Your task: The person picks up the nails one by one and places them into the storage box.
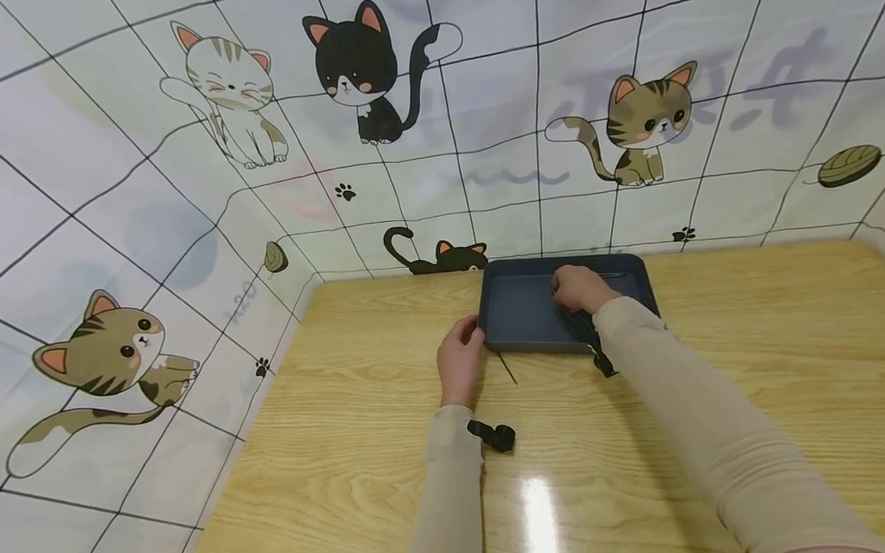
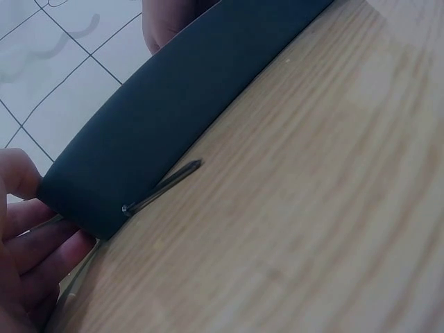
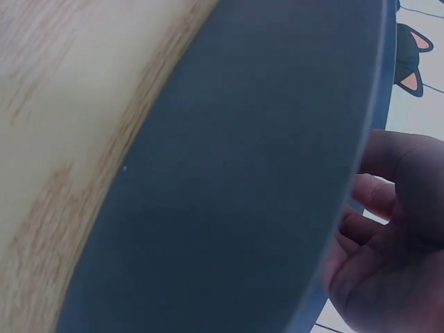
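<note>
A dark blue-grey shallow tray [image 1: 522, 306] lies on the wooden table near the wall. My left hand [image 1: 462, 357] grips its front left corner, with the thumb at the rim and the fingers against the side in the left wrist view. Just in front of the tray a dark metal nail [image 2: 165, 186] lies on the table. My right hand [image 1: 580, 288] reaches over the front wall into the tray, its fingers bent downward. The tray wall hides those fingertips in the right wrist view, so I cannot tell what they hold. Behind that hand a thin nail-like thing [image 1: 617, 275] lies inside the tray.
The wooden table [image 1: 362, 464] spreads to both sides of the tray and toward me. A sheet [image 1: 511, 156] printed with cats and grid lines stands right behind the tray and along the left. A black strapped device [image 1: 493, 435] sits on my left wrist.
</note>
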`<state>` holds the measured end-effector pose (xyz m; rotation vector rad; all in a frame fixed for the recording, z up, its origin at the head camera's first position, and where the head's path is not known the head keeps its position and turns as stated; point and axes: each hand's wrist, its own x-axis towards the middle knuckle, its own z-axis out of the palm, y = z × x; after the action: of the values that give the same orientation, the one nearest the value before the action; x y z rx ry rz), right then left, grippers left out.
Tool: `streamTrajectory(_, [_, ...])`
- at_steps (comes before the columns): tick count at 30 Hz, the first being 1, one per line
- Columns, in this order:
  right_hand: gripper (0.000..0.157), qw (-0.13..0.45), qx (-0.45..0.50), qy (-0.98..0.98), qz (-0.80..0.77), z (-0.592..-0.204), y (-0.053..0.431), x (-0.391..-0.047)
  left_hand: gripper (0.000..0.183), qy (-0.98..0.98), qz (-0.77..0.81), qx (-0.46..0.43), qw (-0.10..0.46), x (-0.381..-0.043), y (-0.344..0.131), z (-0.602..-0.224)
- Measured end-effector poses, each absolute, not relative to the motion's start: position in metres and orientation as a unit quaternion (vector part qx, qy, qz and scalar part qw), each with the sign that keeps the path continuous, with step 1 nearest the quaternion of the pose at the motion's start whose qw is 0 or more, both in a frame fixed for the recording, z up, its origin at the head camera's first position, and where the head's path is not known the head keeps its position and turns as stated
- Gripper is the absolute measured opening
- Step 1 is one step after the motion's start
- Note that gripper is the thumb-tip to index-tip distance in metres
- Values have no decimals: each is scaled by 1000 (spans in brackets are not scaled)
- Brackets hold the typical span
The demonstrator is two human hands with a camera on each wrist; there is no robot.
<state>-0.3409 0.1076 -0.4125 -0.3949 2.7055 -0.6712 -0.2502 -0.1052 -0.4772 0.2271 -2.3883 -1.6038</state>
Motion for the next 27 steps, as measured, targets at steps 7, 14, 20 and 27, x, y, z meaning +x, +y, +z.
streamTrajectory(7, [32,145,-148,956,-205,-414,103,-336,29,-822,-549,83,129,-249,-105,-478])
streamTrajectory(14, [26,125,-144,959,-207,-416,102,-336,30,-822,-549,81,131,-250,-106,-477])
streamTrajectory(20, [33,122,-141,960,-210,-417,102,-335,29,-822,-548,83,132,-251,-106,-478])
streamTrajectory(27, [32,122,-138,957,-224,-420,107,-336,30,-820,-551,83,130,-251,-106,-479])
